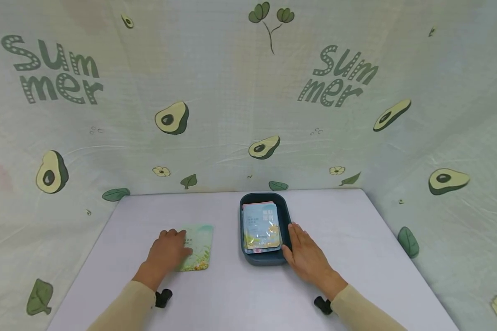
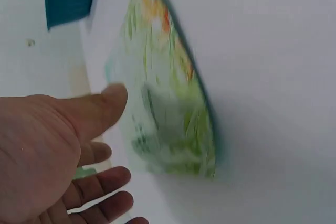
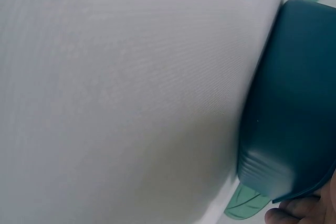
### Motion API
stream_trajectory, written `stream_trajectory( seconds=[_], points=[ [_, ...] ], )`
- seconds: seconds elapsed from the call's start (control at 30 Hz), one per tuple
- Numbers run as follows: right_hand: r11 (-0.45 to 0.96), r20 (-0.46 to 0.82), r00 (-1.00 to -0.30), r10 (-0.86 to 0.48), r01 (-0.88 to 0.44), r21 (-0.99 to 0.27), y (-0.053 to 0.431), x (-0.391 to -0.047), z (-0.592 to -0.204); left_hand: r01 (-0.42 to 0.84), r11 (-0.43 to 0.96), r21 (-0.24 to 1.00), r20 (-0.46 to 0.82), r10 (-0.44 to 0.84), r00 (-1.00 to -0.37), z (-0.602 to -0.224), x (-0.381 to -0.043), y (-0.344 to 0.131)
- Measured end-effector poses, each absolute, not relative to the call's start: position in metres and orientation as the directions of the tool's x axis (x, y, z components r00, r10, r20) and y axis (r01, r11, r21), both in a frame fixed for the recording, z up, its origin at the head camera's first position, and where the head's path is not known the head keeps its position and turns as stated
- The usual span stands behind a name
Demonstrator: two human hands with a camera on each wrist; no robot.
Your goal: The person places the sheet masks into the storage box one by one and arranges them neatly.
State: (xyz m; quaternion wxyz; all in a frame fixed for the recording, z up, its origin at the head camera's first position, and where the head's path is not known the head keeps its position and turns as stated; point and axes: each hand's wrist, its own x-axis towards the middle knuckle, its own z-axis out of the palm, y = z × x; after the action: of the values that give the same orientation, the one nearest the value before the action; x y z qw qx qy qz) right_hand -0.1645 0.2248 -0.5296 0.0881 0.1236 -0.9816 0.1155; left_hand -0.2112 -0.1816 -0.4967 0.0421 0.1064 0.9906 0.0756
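A flat pale-green packet point(image 1: 200, 248) with a flower print lies on the table, left of the dark blue tray point(image 1: 266, 261). My left hand point(image 1: 167, 253) is at the packet's left edge, fingertips and thumb over it. In the left wrist view, thumb and fingers of the left hand point(image 2: 47, 150) are spread apart beside the blurred packet point(image 2: 176, 103); contact cannot be made out. Inside the tray lies a small stack of printed packets point(image 1: 262, 225), a light blue one on top. My right hand point(image 1: 308, 259) rests against the tray's right rim with its fingers extended.
The white table point(image 1: 232, 299) extends around the tray and packet. Behind and beside it hangs a pale cloth point(image 1: 215, 82) printed with avocados and leaves. Dark wrist-camera mounts point(image 1: 163, 298) sit at both cuffs.
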Motion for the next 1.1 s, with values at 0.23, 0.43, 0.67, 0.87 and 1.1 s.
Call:
stream_trajectory(
  seconds=[0.23,0.43,0.67,0.87,1.1],
  points=[
    [0.942,0.207,-0.95,-0.233,-0.274,-0.196,0.224,-0.165,-0.53,0.231,0.961,0.15,-0.095,0.247,-0.964,-0.5,-0.233,-0.204],
    [0.94,0.203,-0.948,-0.245,-0.283,-0.19,0.222,-0.17,-0.528,0.241,0.954,0.178,-0.155,0.269,-0.951,-0.502,-0.241,-0.214],
    [0.943,0.171,-0.954,-0.248,-0.278,-0.184,0.221,-0.172,-0.527,0.222,0.96,0.17,-0.241,0.259,-0.935,-0.499,-0.252,-0.217],
    [0.946,0.161,-0.96,-0.228,-0.258,-0.196,0.222,-0.168,-0.526,0.237,0.953,0.188,-0.243,0.279,-0.929,-0.501,-0.255,-0.214],
    [0.948,0.156,-0.964,-0.214,-0.244,-0.204,0.224,-0.164,-0.527,0.219,0.95,0.222,-0.196,0.263,-0.945,-0.51,-0.26,-0.209]
  ],
)
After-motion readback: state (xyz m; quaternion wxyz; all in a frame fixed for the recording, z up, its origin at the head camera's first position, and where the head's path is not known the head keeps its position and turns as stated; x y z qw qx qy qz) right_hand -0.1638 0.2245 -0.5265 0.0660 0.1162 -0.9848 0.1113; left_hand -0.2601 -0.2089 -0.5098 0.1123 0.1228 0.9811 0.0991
